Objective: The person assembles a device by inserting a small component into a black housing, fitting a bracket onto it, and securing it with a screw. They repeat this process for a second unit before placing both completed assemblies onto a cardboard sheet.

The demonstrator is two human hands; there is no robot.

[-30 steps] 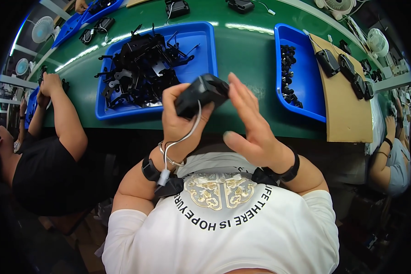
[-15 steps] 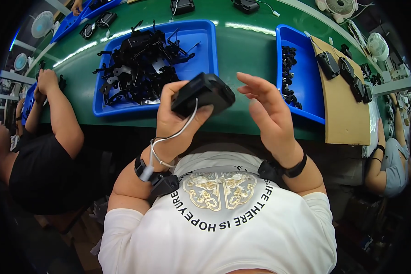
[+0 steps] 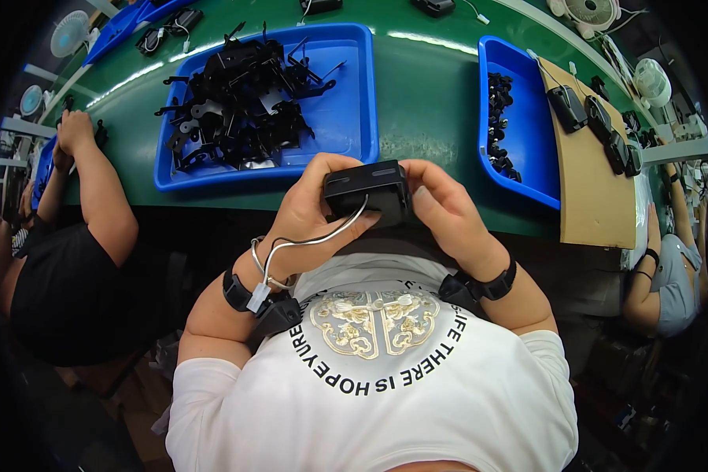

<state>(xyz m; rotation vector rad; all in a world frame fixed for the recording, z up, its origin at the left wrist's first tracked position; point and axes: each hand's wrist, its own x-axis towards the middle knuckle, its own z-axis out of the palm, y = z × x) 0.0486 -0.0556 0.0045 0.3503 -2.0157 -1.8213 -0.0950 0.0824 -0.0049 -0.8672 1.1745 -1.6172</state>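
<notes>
- Black box-shaped device (image 3: 367, 191) is gripped between left hand (image 3: 311, 211) and right hand (image 3: 447, 214), near the table's front edge; a white cable (image 3: 291, 248) hangs from it.
- Blue tray (image 3: 342, 118) of black parts is seen beyond, left.
- Second blue tray (image 3: 533, 134) lies far right.

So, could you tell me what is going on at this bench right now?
A person at a green table holds a small black box in front of their chest with both hands: the left hand grips its left side and the right hand its right. A thin white cable loops from the box down to the left wrist. Ahead sit a blue tray heaped with black parts and a second blue tray with a few parts. Other people work on either side.
</notes>
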